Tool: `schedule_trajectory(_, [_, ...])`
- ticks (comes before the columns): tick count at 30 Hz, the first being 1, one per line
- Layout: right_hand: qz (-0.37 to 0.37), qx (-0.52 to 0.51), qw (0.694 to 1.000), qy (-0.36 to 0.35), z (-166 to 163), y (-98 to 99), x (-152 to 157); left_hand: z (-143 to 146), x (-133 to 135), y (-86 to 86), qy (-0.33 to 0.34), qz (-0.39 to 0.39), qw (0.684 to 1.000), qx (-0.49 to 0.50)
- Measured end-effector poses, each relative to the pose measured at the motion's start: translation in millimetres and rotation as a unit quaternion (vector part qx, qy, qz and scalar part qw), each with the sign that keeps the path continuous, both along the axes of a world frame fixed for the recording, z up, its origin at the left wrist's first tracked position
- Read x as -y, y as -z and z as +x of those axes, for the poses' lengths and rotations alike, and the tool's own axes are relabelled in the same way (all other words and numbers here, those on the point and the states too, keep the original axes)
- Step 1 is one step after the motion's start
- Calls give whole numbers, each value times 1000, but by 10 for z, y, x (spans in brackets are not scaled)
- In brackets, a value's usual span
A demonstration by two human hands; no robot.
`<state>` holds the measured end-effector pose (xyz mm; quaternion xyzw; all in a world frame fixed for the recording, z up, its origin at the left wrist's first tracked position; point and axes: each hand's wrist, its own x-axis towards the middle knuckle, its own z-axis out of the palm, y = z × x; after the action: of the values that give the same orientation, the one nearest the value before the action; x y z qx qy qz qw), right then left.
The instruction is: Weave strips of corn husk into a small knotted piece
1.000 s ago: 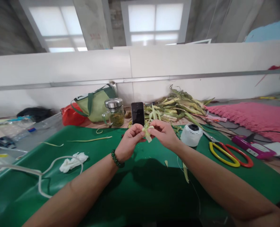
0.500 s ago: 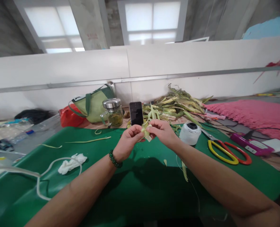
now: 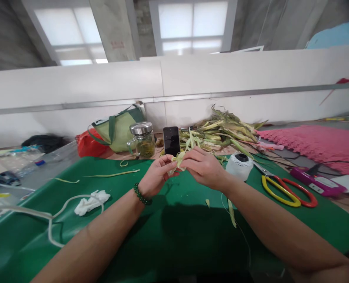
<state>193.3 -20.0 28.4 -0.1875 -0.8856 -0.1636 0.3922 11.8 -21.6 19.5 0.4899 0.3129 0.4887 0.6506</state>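
Observation:
Between my fingers, above the green mat, is a pale yellow-green piece of corn husk, folded or bunched up. My left hand, with a dark green bead bracelet at the wrist, pinches it from the left. My right hand grips it from the right, its fingers curled over and partly hiding it. Just behind the hands a black phone stands upright. A white spool of thread sits to the right of my right hand, and loose husk strips lie on the mat.
Large scissors with yellow and red handles lie at the right, near a purple power strip. A heap of corn husks is at the back. A lidded glass mug and green bag stand back left; crumpled tissue lies left.
My right hand has turned over the husk, its fingers now curled further across it. My left hand still pinches it. The whole view has shifted slightly.

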Motion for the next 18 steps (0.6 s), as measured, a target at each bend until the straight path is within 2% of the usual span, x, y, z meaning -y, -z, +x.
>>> schedule_trajectory(3, [27,32,999,-2,-31,-4,0,-3,7,-17,-4,-3,1000,-2])
schedule_trajectory(7, [29,55,998,16,-52,1,15,-15,4,-26,-2,-3,1000,4])
schedule_trajectory(13, [-56,-15,996,-65,-30,52,-37,-33,-10,-17,7,-11,1000,-19])
schedule_trajectory(18, [-72,12,996,-42,-37,47,-22,-19,-41,32,-12,8,1000,-23])
